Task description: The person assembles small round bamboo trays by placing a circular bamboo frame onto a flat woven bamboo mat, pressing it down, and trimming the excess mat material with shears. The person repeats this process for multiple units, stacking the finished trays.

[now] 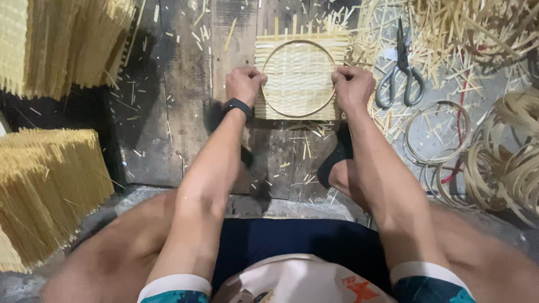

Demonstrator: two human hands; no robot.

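Mat: I see a square woven bamboo mat (299, 76), ribbed, between my hands.
Hoop: thin round bamboo ring (279, 50) on it.
Hands: left hand (244, 84) and right hand (352, 85) clenched on the ring's sides.
Surface: dark worn wooden planks (168, 112) beneath; steel scissors (401, 70) right of my right hand.

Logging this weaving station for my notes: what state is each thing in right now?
Woven mat: flat on the wooden board, strip ends sticking out untrimmed.
Round hoop: lying on the mat, pressed at both sides.
Left hand: closed, grip on the hoop's left edge.
Right hand: closed, grip on the hoop's right edge.
Scissors: shut, lying unused.
Spare hoops: loose on the floor.
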